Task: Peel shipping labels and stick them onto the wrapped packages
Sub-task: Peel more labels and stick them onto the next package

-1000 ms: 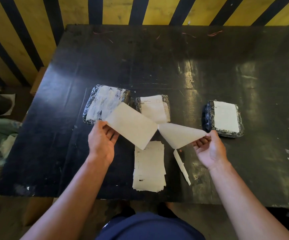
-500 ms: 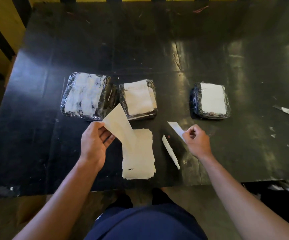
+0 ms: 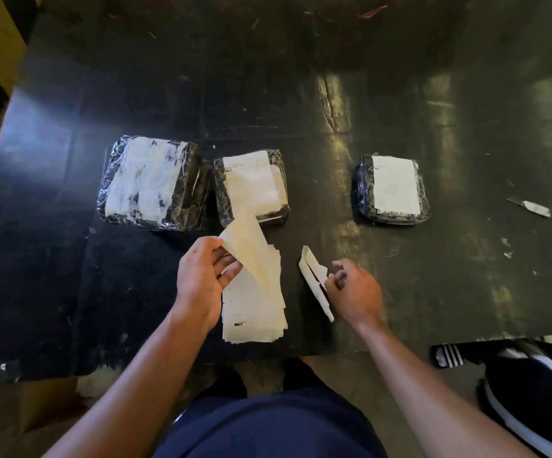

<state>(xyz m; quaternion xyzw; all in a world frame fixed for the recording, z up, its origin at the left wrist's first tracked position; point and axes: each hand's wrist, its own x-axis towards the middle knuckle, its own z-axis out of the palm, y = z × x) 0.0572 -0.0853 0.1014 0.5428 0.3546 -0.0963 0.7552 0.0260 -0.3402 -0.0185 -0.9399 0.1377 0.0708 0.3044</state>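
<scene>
Three packages sit in a row on the worktop (image 3: 70,259): the left package (image 3: 150,183) just beside the middle package (image 3: 251,188), the right package (image 3: 393,190) well apart. Nearer, the label stack (image 3: 255,312) lies before the middle package, with a backing strip (image 3: 314,279) to its right.

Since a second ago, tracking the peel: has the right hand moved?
Yes. The right hand has drawn back toward the table's near edge, away from the right package, and now sits beside the label stack, at the backing strip.
</scene>
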